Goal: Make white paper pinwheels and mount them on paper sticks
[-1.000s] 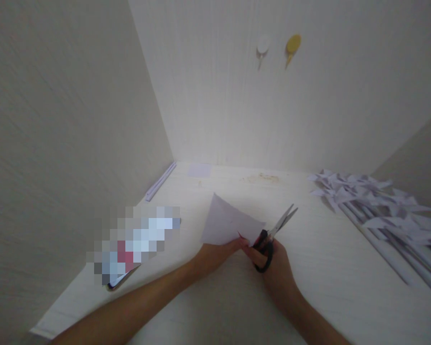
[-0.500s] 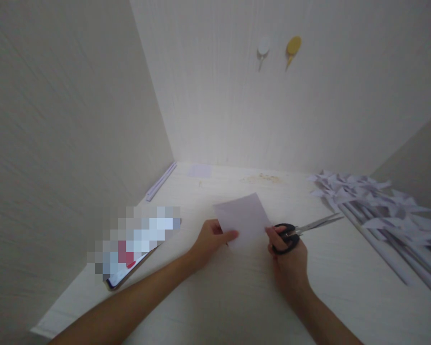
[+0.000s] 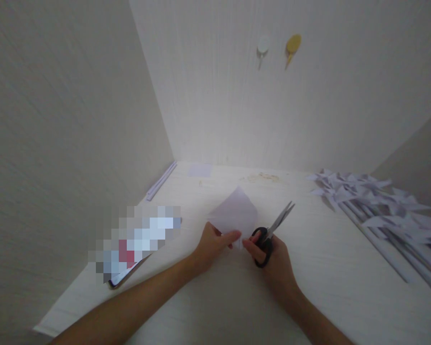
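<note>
the work surface is a pale table point(image 3: 215, 306) enclosed by light walls point(image 3: 57, 120) on three sides, with two wall hooks point(image 3: 278, 47), one white and one yellow, on the rear wall. along the right side of the table lies a pile of folded paper pinwheels point(image 3: 373, 201) on rolled paper sticks, well apart from the hands. at the left edge lies a phone point(image 3: 129, 273), its screen blurred out, and beyond it a thin strip point(image 3: 161, 181) lies along the foot of the left wall. near the rear wall a small paper square point(image 3: 199, 170) lies flat. at centre, the left hand point(image 3: 211, 244) pinches the near edge of a small paper sheet point(image 3: 235, 213) between thumb and fingers; the sheet is lifted off the table with one corner pointing away from the person. the right hand point(image 3: 276, 261) is closed through the black loops of the scissors point(image 3: 271, 232), and its fingertips meet the sheet just beside the left thumb. the blades point up and away to the right, clear of the sheet; whether they are parted cannot be told. risk assessment: the sheet is limp and held only at one edge, so it may sag or twist and a cut could run off line. the fingertips of both hands sit close together near the blade pivot, so a hasty closing of the blades could nick a finger.
</note>
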A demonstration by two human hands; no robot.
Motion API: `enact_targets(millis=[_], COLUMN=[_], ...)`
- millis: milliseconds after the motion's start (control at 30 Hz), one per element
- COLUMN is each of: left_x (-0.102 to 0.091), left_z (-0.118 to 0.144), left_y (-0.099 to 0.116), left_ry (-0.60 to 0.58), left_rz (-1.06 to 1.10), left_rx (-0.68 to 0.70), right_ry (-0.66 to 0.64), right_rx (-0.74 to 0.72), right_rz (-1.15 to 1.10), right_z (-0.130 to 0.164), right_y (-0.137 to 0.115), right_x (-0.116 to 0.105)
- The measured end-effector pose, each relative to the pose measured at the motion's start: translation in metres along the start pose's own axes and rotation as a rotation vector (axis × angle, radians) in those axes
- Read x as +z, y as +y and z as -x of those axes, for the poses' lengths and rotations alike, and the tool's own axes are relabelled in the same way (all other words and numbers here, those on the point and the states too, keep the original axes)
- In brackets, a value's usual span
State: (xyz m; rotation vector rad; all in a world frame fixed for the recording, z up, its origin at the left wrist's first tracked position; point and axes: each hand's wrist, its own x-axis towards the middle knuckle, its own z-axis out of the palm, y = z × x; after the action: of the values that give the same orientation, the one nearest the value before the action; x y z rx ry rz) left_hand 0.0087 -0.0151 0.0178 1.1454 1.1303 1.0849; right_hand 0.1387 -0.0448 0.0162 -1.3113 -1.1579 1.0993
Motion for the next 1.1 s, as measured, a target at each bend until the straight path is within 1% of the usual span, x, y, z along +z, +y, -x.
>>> enact_targets(millis=[67, 133, 400, 500, 667, 800, 967, 1100], left_x=[0.0013, 0.0024, 0.0031, 0.0039, 0.0045, 0.0045, 0.0049, 0.0060], left_z=[0.0019, 0.0026, 0.0012, 0.0020, 0.0024, 0.0026, 0.0030, 0.0043], left_y=[0.0001, -0.0003, -0.0010, -0.0008, -0.0025, -0.0021, 0.0008, 0.0047], left_ry=[-0.053, -0.059, 0.094, 0.125, 0.112, 0.098, 0.072, 0.069], left_rz=[-0.010, -0.021, -0.084, -0.089, -0.069, -0.084, -0.082, -0.081], left_rx=[-0.003, -0.005, -0.045, -0.054, -0.038, -0.040, -0.006, -0.022], right_ry=[-0.002, -0.013, -0.065, -0.080, -0.037, -0.033, -0.041, -0.020], right_rx=[0.000, 0.010, 0.054, 0.050, 0.039, 0.040, 0.030, 0.018], right_rz=[0.002, 0.000, -0.097, -0.100, -0.084, -0.074, -0.010, -0.029], right_z=[0.0002, -0.0001, -0.0003, 0.0004, 0.0009, 0.0015, 0.0029, 0.0023], right_y=[0.0010, 0.0014, -0.0010, -0.0006, -0.0004, -0.0020, -0.0029, -0.0021], right_x=[-0.0003, -0.0014, -0.0011, 0.0002, 0.0012, 0.0020, 0.0029, 0.0035])
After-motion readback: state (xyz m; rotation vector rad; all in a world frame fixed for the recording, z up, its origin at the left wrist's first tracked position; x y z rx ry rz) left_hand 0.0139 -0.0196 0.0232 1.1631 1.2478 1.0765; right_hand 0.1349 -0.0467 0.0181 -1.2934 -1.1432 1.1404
